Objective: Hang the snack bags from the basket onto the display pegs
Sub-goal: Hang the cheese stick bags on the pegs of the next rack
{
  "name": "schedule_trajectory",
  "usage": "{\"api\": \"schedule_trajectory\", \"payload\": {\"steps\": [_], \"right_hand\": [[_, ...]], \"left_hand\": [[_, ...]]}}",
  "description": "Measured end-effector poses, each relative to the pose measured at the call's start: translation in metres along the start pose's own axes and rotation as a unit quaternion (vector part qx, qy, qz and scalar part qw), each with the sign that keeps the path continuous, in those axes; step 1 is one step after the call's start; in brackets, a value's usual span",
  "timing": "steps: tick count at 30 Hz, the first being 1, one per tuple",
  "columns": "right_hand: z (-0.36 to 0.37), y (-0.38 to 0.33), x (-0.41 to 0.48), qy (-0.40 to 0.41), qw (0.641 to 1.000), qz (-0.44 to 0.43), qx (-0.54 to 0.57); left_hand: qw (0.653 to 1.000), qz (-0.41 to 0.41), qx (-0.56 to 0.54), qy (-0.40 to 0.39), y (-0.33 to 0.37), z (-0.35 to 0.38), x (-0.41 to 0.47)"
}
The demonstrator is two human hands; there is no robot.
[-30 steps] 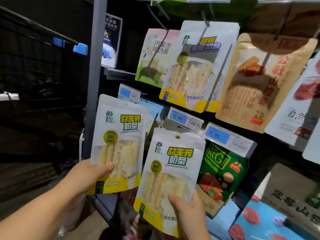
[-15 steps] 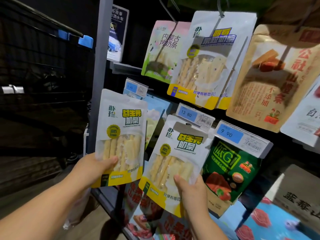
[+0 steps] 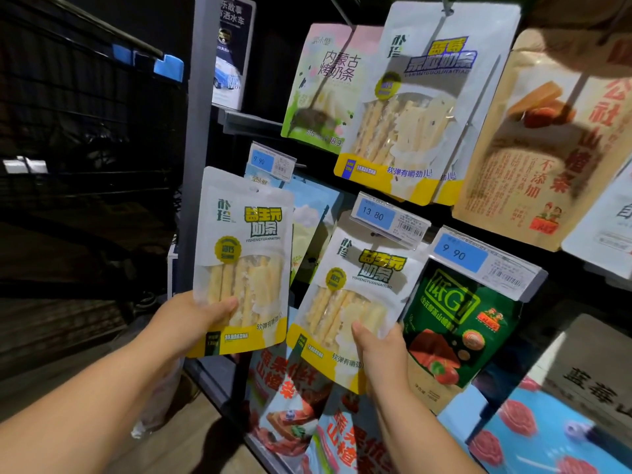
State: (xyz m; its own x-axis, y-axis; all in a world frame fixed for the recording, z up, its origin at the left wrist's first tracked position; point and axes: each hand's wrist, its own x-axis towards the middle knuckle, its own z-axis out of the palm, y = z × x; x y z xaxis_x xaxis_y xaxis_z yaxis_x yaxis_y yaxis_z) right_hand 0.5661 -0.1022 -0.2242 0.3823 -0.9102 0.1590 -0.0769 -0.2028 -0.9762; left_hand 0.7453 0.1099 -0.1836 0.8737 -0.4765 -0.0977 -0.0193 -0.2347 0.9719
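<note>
Holding one white-and-yellow bag each, both hands are raised to the peg display. At 8 o'clock in the view, the left hand (image 3: 191, 319) pinches the left snack bag (image 3: 242, 254) at its lower left corner, thumb laid across the clear window and the other fingers hidden behind. This bag stands nearly upright, overlapping the grey post (image 3: 196, 131) and a pale blue bag (image 3: 307, 213). At 5 o'clock, the right hand (image 3: 379, 350) pinches the right snack bag (image 3: 349, 302) at its lower right edge, thumb on the front. This bag tilts with its top toward 1 o'clock, the top edge just under the 13.80 price tag (image 3: 390, 217); whether its hole sits on a peg cannot be told. At its 3 o'clock hangs a green bag (image 3: 455, 330) beneath a 9.90 price tag (image 3: 485, 261).
</note>
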Motion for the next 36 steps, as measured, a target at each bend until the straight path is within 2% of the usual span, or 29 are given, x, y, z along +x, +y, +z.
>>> {"api": "schedule_trajectory", "payload": {"steps": [14, 21, 26, 28, 31, 33, 35, 36], "right_hand": [[0.0, -0.002, 0.017, 0.057, 0.993, 0.033, -0.097], [-0.006, -0.003, 0.013, 0.069, 0.985, 0.065, -0.141], [-0.015, -0.01, 0.002, 0.084, 0.985, 0.048, -0.146], [-0.016, -0.011, -0.004, 0.127, 0.981, 0.029, -0.147], [-0.014, -0.011, -0.024, 0.199, 0.961, -0.086, -0.171], [-0.01, -0.015, -0.038, 0.138, 0.968, -0.136, -0.159], [-0.003, -0.023, -0.048, -0.016, 0.994, -0.083, -0.076], [0.001, -0.03, -0.053, -0.096, 0.994, -0.038, -0.033]], "left_hand": [[0.994, 0.026, -0.105, -0.018, 0.005, -0.001, -0.016], [0.994, 0.02, -0.1, -0.048, -0.001, -0.001, -0.011], [0.99, 0.012, -0.096, -0.101, -0.005, -0.002, -0.005], [0.987, 0.01, -0.103, -0.121, -0.004, 0.0, -0.007], [0.982, 0.016, -0.096, -0.163, -0.005, 0.0, -0.007], [0.976, 0.019, -0.102, -0.194, -0.005, -0.002, -0.008], [0.968, 0.012, -0.103, -0.23, -0.006, -0.003, -0.01], [0.963, 0.011, -0.1, -0.25, -0.007, -0.004, -0.011]]}}
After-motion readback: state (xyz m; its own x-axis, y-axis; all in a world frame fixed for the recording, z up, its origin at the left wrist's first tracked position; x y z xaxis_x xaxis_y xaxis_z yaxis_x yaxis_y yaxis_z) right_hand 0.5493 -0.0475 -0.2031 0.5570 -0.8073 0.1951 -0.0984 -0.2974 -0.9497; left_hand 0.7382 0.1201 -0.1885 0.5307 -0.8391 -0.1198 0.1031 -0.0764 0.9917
